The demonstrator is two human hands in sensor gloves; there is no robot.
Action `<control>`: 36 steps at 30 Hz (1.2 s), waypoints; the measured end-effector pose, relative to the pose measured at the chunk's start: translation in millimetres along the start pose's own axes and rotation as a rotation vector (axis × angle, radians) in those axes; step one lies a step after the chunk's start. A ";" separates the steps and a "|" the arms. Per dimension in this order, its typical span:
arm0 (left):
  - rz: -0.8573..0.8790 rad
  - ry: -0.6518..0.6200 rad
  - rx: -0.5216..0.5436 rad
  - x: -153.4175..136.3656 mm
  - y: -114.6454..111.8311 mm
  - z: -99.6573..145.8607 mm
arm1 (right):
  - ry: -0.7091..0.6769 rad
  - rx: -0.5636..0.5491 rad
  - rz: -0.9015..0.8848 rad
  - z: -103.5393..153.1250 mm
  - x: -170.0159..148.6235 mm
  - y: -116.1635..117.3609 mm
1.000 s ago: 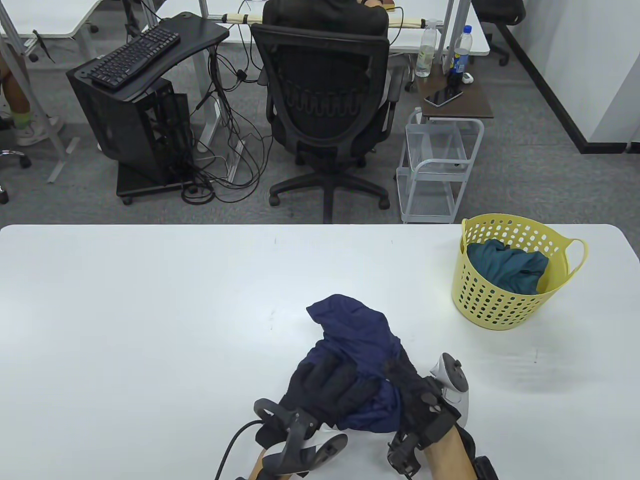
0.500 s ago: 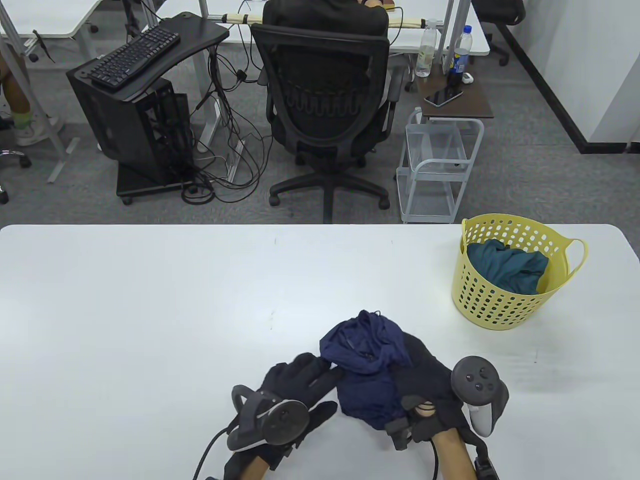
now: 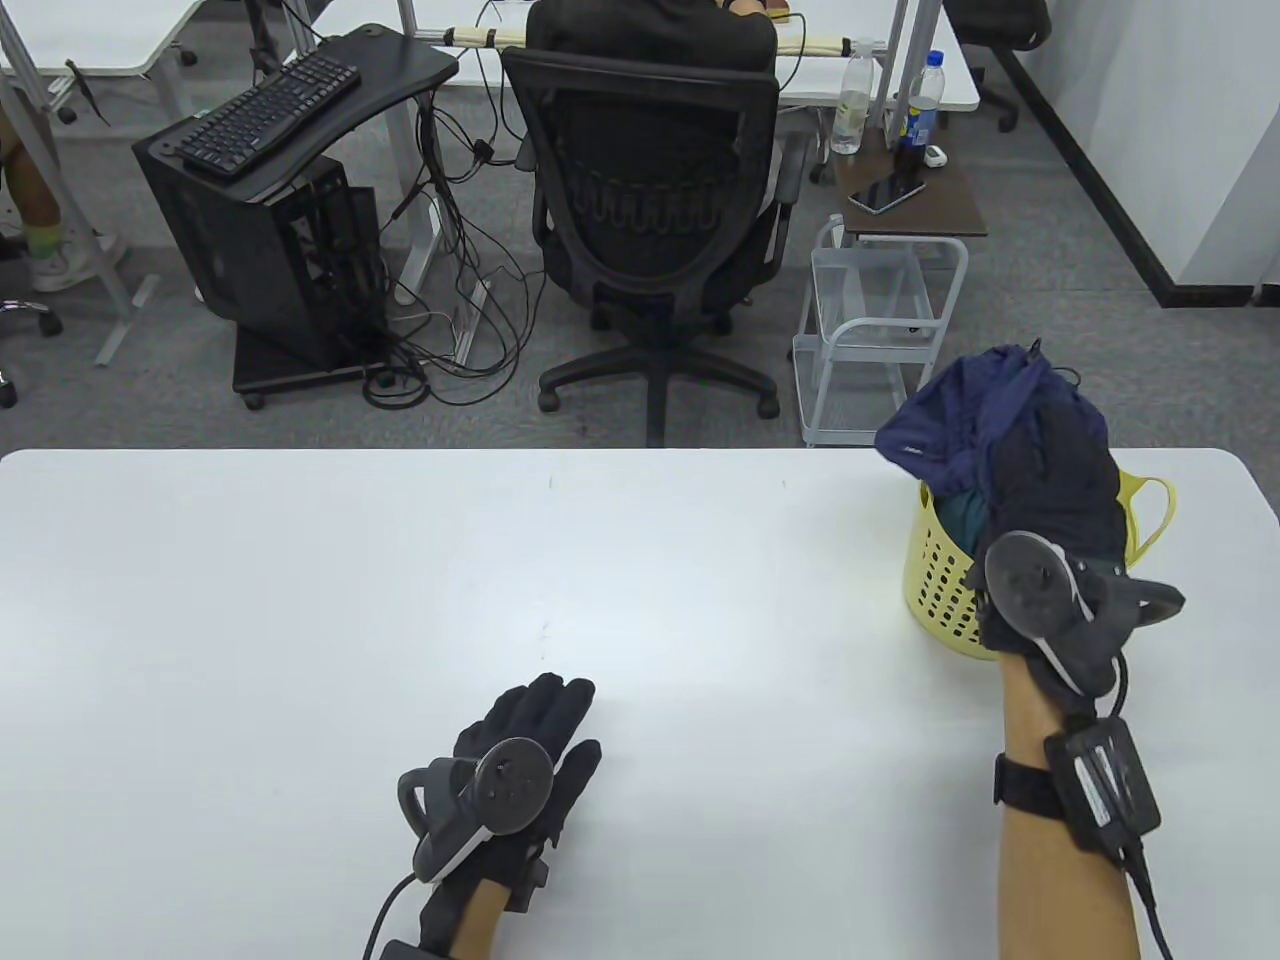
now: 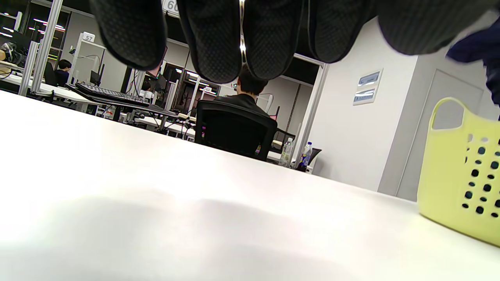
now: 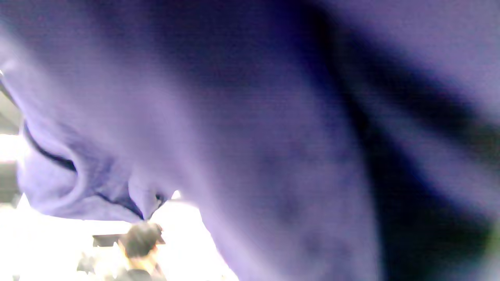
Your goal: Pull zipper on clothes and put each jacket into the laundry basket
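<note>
My right hand (image 3: 1050, 470) grips a bunched navy jacket (image 3: 950, 420) and holds it in the air right over the yellow laundry basket (image 3: 940, 590) at the table's right side. A teal garment (image 3: 960, 515) lies inside the basket, mostly hidden by the hand. The navy jacket (image 5: 250, 128) fills the right wrist view, blurred. My left hand (image 3: 535, 730) lies flat on the white table (image 3: 300, 620) near the front edge, fingers straight and holding nothing. In the left wrist view the fingertips (image 4: 211, 39) hang along the top and the basket (image 4: 461, 175) shows at the right.
Behind the table stand a black office chair (image 3: 650, 200) with a seated person, a white wire cart (image 3: 870, 330), and a small brown side table (image 3: 915, 195) with bottles and a phone. A black keyboard stand (image 3: 270, 130) is at the back left.
My right hand lifted the navy jacket off the table and carried it up and right to above the basket. The left hand let go and moved left, flat on the table.
</note>
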State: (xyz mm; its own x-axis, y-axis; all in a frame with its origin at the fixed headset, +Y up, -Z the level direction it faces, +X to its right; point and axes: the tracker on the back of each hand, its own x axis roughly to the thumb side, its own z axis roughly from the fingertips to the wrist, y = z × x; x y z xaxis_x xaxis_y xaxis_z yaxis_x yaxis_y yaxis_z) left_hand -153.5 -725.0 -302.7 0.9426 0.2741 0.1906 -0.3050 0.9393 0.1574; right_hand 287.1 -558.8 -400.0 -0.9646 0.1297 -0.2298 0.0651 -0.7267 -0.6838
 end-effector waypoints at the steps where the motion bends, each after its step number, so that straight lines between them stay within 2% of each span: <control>1: -0.008 0.008 -0.017 -1.1 -2.0 -1.0 | 0.042 0.156 0.035 -5.4 -7.4 30.2; 2: -0.010 0.015 -0.028 -2.0 -3.0 -1.2 | 0.071 0.258 0.059 -6.0 -12.2 50.3; 3: -0.012 0.018 -0.036 -3.5 -4.4 -1.6 | 0.075 0.504 0.081 -3.7 -21.8 78.8; 4: -0.012 0.022 -0.036 -4.7 -4.9 -1.6 | 0.099 0.818 0.052 3.6 -30.7 101.3; 5: -0.012 0.025 -0.035 -5.2 -5.1 -1.8 | 0.170 0.964 0.011 8.5 -34.2 110.1; 6: -0.012 0.027 -0.037 -5.8 -4.9 -2.1 | 0.237 0.971 -0.099 12.3 -36.0 115.1; 7: -0.013 0.028 -0.036 -5.9 -4.7 -2.2 | 0.249 0.882 -0.135 12.8 -34.8 113.9; 8: -0.016 0.030 -0.030 -5.6 -4.2 -2.1 | 0.219 0.714 -0.118 12.1 -32.9 109.8; 9: -0.020 0.029 -0.027 -5.1 -4.1 -2.1 | 0.187 0.674 -0.090 10.5 -32.1 106.9; 11: -0.044 0.028 -0.024 -3.8 -3.8 -2.5 | 0.176 0.695 -0.028 11.0 -28.3 92.5; 13: -0.069 0.032 -0.016 -3.5 -2.9 -3.0 | 0.145 0.536 -0.031 12.8 -21.1 69.9; 15: -0.077 0.036 -0.010 -4.2 -1.7 -2.9 | 0.083 0.464 -0.034 18.0 -11.7 46.6; 19: -0.082 0.035 0.002 -5.9 0.7 -2.2 | -0.076 0.457 -0.106 43.3 14.1 5.0; 21: -0.098 0.031 0.004 -5.0 -0.5 -2.4 | -0.150 0.454 -0.183 68.4 31.1 -14.3; 24: -0.130 0.024 -0.009 -2.7 -3.8 -3.2 | -0.236 0.464 -0.253 103.4 50.3 -26.9; 27: -0.146 0.028 -0.027 -1.9 -8.0 -5.2 | -0.325 0.466 -0.342 151.9 74.7 -19.2; 30: -0.147 0.036 -0.045 -3.1 -11.9 -7.0 | -0.363 0.505 -0.345 184.8 90.8 4.8; 33: -0.153 0.040 -0.064 -4.4 -15.7 -7.9 | -0.363 0.584 -0.350 208.9 98.4 31.4; 36: -0.157 0.039 -0.072 -3.4 -17.4 -9.2 | -0.385 0.608 -0.314 220.7 98.2 43.9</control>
State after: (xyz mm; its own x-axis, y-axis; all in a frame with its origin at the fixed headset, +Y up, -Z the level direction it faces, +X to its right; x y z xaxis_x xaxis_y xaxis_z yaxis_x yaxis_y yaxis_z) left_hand -150.2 -740.4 -315.0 0.9830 0.1292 0.1307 -0.1441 0.9832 0.1119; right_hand 138.8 -726.9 -299.7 -0.9428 0.2281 0.2432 -0.2693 -0.9510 -0.1521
